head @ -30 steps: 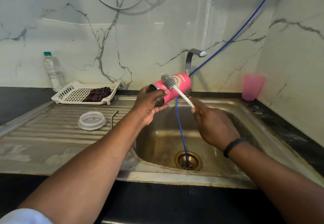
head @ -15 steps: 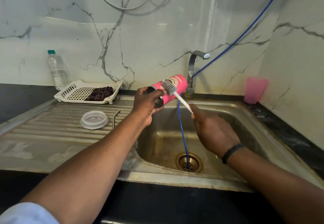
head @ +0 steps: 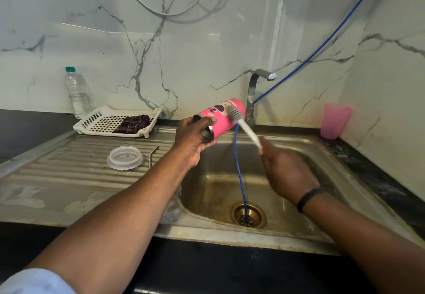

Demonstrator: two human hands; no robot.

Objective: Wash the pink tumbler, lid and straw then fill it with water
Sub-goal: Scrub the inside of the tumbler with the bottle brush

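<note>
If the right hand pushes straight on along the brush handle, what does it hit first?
Probably the pink tumbler: the right hand aims the brush up and left, its bristles already on the tumbler's side. The tap stands just behind; depth is unclear.

I see my left hand (head: 193, 139) gripping the open end of the pink tumbler (head: 222, 116), tilted toward one o'clock over the sink (head: 230, 231). My right hand (head: 287, 176) holds a white brush (head: 243, 124), bristles touching the tumbler's side. At nine o'clock lies a clear lid (head: 124, 157).

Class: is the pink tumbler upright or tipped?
Tipped: the pink tumbler lies sideways in the left hand, open end nearest the camera.
</note>
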